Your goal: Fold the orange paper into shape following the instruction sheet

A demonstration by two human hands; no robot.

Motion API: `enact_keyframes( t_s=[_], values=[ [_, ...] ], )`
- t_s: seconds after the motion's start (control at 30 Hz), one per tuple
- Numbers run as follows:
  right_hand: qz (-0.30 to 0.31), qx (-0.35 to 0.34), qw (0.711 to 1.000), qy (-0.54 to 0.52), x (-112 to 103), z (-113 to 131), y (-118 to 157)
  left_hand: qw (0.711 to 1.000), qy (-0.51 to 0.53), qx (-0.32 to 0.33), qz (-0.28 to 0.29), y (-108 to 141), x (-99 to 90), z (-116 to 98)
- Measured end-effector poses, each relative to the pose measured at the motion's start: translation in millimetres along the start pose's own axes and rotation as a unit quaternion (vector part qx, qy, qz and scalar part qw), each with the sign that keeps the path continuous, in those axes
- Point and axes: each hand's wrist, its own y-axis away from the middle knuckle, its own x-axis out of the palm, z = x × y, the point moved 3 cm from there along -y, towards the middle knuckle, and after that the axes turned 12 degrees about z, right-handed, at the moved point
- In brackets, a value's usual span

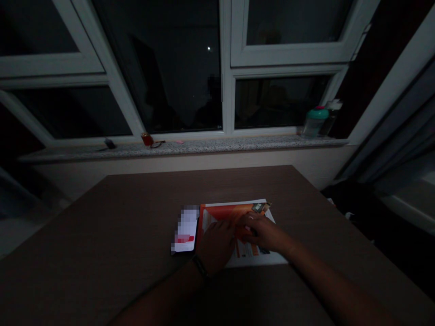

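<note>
A booklet with an orange and white cover (217, 212) lies flat on the brown table (136, 213). My left hand (217, 244), with a dark band on the wrist, rests over the booklet's left part, its fingers pointing away from me. My right hand (256, 228) is on the right half, its fingers curled inward beside the left fingertips; whether it holds anything is too dark to tell. A phone with a lit screen (186, 228) lies just left of the booklet, near my left hand.
Beyond the table runs a speckled stone windowsill (217, 144) below dark windows. On it stand a bottle with a teal lid (316, 121), a clear bottle (331, 117), a small red jar (147, 139) and a small dark item (109, 143). Grey curtains (401, 122) hang at right.
</note>
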Motion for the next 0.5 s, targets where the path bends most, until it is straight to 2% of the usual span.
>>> enact_keyframes(
  t_s=[0.2, 0.4, 0.5],
  values=[
    [-0.001, 0.0, 1.0, -0.002, -0.5, 1.1, 0.2, 1.0, 0.005, 0.004, -0.008, 0.2, -0.3, -0.2],
    [0.001, 0.01, 1.0, -0.01, -2.4, 3.2, -0.2, 1.0, 0.003, 0.001, 0.013, -2.4, -0.2, -0.2],
    [0.002, 0.003, 1.0, -0.025, -2.7, 4.0, -0.3, 1.0, -0.005, 0.006, 0.001, -4.1, 2.8, 1.6]
  ],
)
